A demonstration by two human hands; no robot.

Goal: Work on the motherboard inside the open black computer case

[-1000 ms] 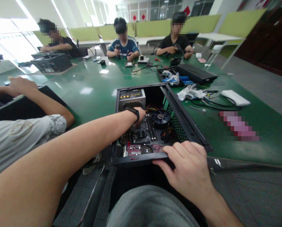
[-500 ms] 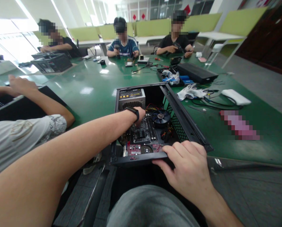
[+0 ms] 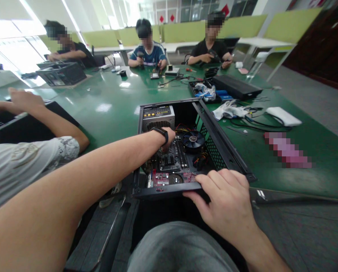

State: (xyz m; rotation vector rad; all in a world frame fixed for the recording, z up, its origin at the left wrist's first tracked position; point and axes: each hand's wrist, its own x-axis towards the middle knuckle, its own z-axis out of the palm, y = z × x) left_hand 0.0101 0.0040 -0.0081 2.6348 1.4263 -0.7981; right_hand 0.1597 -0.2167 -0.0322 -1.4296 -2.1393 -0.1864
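Observation:
An open black computer case [image 3: 169, 190] lies on its side at the table's near edge, partly over my lap. My right hand [image 3: 225, 192] is closed on its near rim, thumb below and fingers on top. My left hand [image 3: 169, 138] reaches down inside, over the motherboard [image 3: 170, 160], with a black band on the wrist; its fingers are hidden. Just beyond it sits the power supply [image 3: 158, 118]. A round black fan [image 3: 193, 140] is to its right. Near the front rim lies a red circuit board [image 3: 163, 178]. Loose coloured wires [image 3: 201, 158] run beside the fan.
On the green table [image 3: 112, 124], white gloves [image 3: 230, 110], black cables [image 3: 256, 122] and a white cloth [image 3: 284, 116] lie to the right. A black panel [image 3: 237, 87] is farther back. At left, a co-worker's arm [image 3: 58, 121] rests by another case. Several people sit opposite.
Both hands and the case stay nearly in place; the view has shifted very slightly.

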